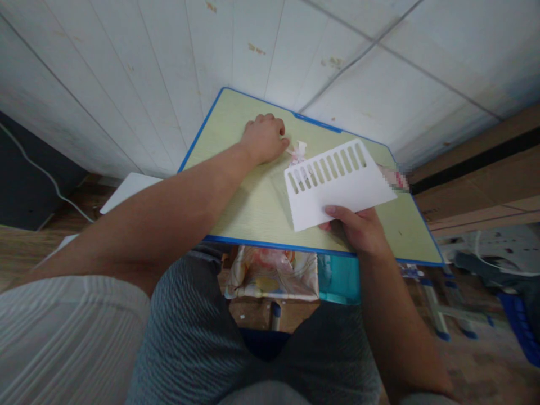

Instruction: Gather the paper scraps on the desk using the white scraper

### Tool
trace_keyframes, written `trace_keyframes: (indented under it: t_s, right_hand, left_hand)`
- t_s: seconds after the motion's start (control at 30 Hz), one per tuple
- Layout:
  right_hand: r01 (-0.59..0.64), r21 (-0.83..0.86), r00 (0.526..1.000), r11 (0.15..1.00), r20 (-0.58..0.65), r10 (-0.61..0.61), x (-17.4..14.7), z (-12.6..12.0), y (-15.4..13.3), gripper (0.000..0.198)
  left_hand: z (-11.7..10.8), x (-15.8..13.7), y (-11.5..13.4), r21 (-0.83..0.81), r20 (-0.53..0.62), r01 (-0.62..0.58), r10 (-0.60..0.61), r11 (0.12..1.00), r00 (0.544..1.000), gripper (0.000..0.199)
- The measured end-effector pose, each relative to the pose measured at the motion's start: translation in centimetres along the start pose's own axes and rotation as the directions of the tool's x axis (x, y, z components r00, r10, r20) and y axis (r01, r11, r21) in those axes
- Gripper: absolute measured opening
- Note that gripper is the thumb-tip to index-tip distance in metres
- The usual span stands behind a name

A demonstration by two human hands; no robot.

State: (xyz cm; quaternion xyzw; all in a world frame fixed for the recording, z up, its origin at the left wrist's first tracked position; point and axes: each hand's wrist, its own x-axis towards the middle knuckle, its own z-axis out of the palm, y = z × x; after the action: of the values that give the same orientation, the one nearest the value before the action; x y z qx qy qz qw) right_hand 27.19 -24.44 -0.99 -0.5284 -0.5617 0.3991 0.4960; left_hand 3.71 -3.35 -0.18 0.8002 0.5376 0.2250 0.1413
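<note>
My right hand point(360, 228) grips a white card point(337, 197) by its near edge, thumb on top. A row of several long slots is cut along the card's far side, and it is tilted above the desk point(236, 216). On the far left part of the desk rests my left hand point(265, 138), its fingers curled inward; whatever they may hold is hidden. Just right of that thumb lies a small crumpled pale pink and white piece point(299, 151), partly behind the card. Through the left slots I see a bit of it.
A white panelled wall point(261, 50) stands behind the desk. Cardboard boxes point(476, 180) are stacked at the right. Below the desk top sit a patterned packet point(274, 275) and a teal container point(340, 278). A blurred item point(396, 177) lies at the right edge.
</note>
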Motion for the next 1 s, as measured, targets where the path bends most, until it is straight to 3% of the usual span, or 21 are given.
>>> trace_keyframes:
  t_s: [0.13, 0.2, 0.63, 0.8, 1.0]
  right_hand:
    - [0.061, 0.017, 0.963, 0.998, -0.264, -0.055, 1.3, 0.3, 1.1, 0.032]
    - [0.053, -0.001, 0.946, 0.999, -0.32, -0.05, 1.6, 0.3, 1.4, 0.034]
    - [0.066, -0.173, 0.978, 0.983, -0.185, -0.098, 1.1, 0.3, 0.8, 0.031]
    - [0.071, -0.175, 0.986, 0.982, -0.137, -0.096, 0.8, 0.2, 0.8, 0.031]
    - [0.051, -0.12, 0.974, 0.991, -0.213, -0.076, 1.0, 0.5, 0.7, 0.036]
  left_hand:
    - [0.2, 0.2, -0.2, -0.003, -0.027, -0.01, 0.01, 1.0, 1.0, 0.041]
    - [0.2, 0.2, -0.2, 0.0, -0.031, -0.01, 0.01, 1.0, 0.999, 0.041]
    - [-0.4, -0.3, 0.6, 0.029, 0.015, 0.026, -0.026, 0.999, 1.0, 0.043]
    - [0.0, 0.0, 0.2, 0.009, -0.024, -0.002, 0.002, 1.0, 1.0, 0.041]
    - [0.1, 0.1, -0.1, 0.002, -0.014, 0.002, -0.002, 1.0, 1.0, 0.042]
